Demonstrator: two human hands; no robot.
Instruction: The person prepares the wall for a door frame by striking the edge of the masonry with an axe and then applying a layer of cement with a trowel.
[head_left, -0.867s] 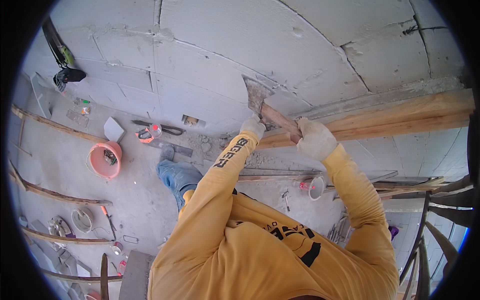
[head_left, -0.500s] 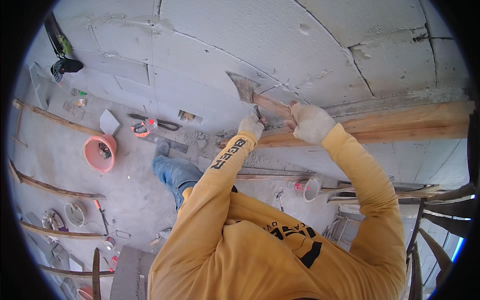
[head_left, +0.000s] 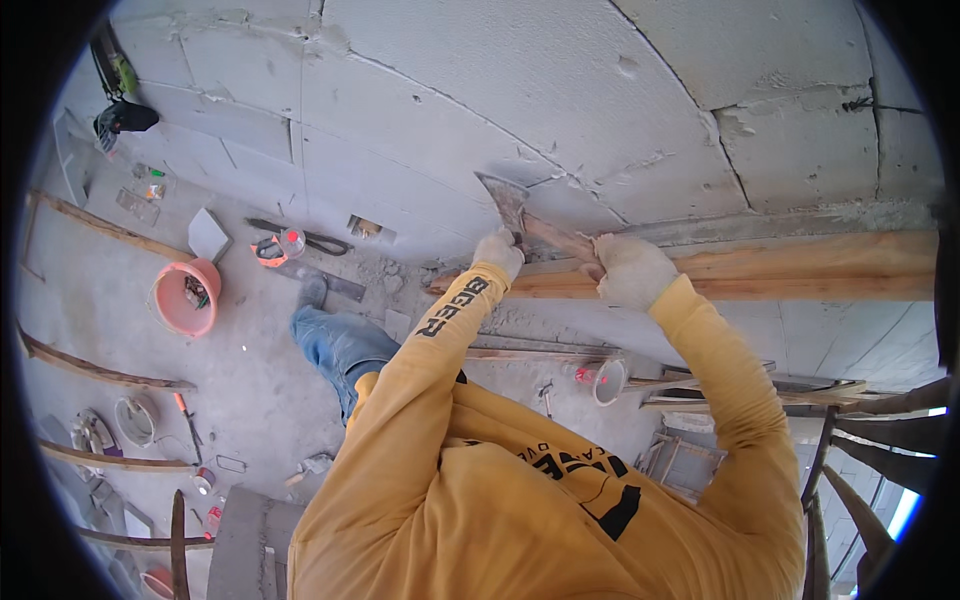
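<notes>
Scraping step in hand, judged: left hand (head_left: pixel 497 253) closed near head of trowel (head_left: pixel 503 198), right hand (head_left: pixel 630 268) closed on its handle; blade flat against wall (head_left: pixel 450 110) at mortar joint above plank (head_left: pixel 800 268); next likely needs steady pressure along joint.

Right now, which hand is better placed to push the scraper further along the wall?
Probably the left hand: it sits right at the trowel, whose blade lies on the block wall. The right hand grips further back, over the wooden plank.
</notes>
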